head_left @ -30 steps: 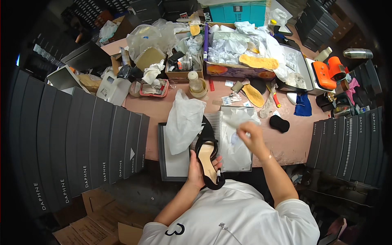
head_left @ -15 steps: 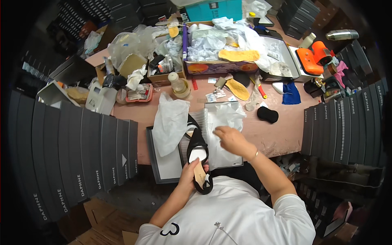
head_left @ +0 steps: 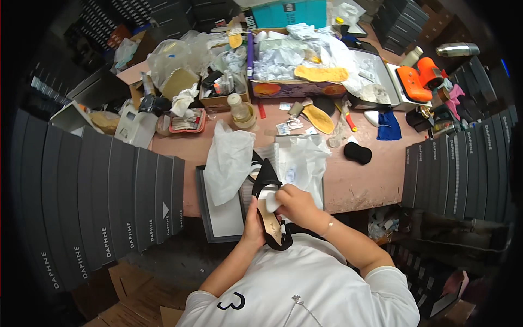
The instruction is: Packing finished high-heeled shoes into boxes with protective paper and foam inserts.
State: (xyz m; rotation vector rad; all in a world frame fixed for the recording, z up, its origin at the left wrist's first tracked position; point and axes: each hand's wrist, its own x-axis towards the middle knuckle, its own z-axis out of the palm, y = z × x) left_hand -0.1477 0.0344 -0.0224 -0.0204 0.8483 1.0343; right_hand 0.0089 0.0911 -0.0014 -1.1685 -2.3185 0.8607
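My left hand is closed around the side of a black pointed shoe with a beige insole. The shoe lies toe away from me, its heel end close to my white shirt. Over its opening, my right hand pinches a small white wad that looks like paper. Behind the toe, part of another black item with a white patch shows, mostly hidden. An open grey shoebox sits under all this. White tissue paper drapes over its left part, and more tissue spreads on the right.
Stacked grey shoeboxes wall the left side, with more on the right. Across the table stand a paper-filled carton, a glue bottle, loose yellow insoles, a black sponge-like pad and a blue cloth.
My right hand has come from above the right tissue down to the shoe's opening, the white wad now between its fingers. The shoe's heel end has shifted slightly right.
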